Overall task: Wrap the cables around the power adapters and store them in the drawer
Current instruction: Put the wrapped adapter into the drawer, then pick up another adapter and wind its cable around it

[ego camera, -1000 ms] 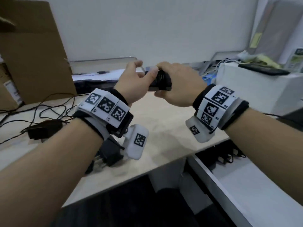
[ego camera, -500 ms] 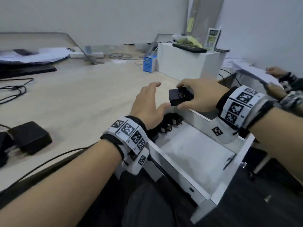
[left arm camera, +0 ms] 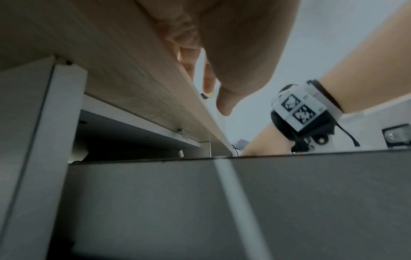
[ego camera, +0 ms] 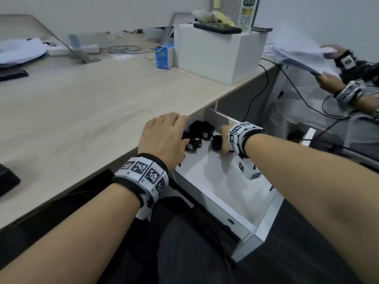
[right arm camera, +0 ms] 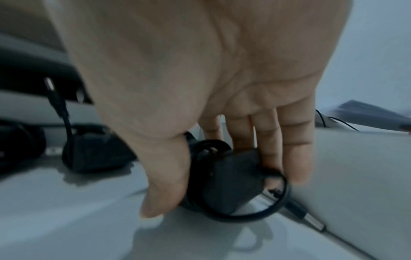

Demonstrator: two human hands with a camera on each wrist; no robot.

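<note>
The white drawer (ego camera: 264, 220) stands pulled out under the wooden table (ego camera: 92, 103). My right hand (ego camera: 224, 140) reaches down into its back part and pinches a black power adapter (ego camera: 217, 142) with its cable wound round it. In the right wrist view the thumb and fingers (right arm camera: 293, 158) hold this adapter (right arm camera: 229, 179) low over the drawer floor, and a cable plug sticks out beside the drawer wall. Other wrapped black adapters (ego camera: 198, 130) lie at the back of the drawer (right arm camera: 93, 151). My left hand (ego camera: 164, 138) rests at the table edge, fingers relaxed (left arm camera: 222, 70), holding nothing.
A white box (ego camera: 217, 52) with a drink carton on top and a small blue carton (ego camera: 164, 56) stand at the table's far right. Another person's hands hold papers (ego camera: 303, 52) at the right. Cables (ego camera: 264, 83) hang by the table's end. A black object (ego camera: 8, 179) lies at the left edge.
My view has swung right to the drawer. The right hand has carried the wrapped adapter from above the table down into the drawer. The left hand has let go and rests at the table edge.
</note>
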